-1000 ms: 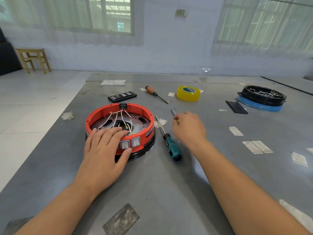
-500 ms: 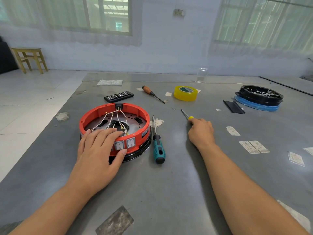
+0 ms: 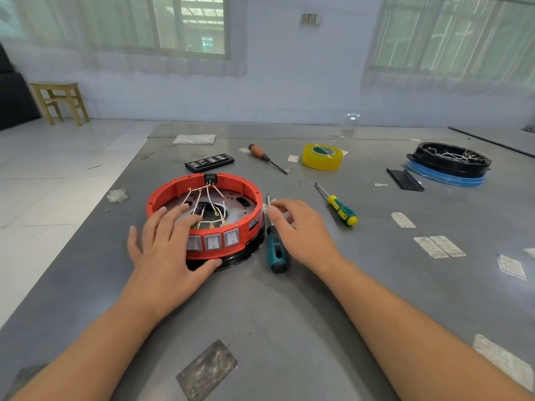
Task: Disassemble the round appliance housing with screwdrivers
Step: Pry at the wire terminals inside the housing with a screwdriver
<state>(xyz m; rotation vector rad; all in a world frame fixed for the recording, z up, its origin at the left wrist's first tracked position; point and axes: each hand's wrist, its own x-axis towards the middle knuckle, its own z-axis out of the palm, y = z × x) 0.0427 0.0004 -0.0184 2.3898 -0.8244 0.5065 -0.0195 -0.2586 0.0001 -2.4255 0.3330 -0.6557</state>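
The left hand [image 3: 168, 250] lies flat, fingers spread over the near rim of the round orange plastic housing [image 3: 205, 218] at the grey table's [image 3: 289, 314] left. The right hand [image 3: 301, 230], loosely open and empty, hovers above the teal-handled screwdriver [image 3: 276, 250] beside it. Reaching carelessly could snag the loose white wires [image 3: 208, 202], I judge.
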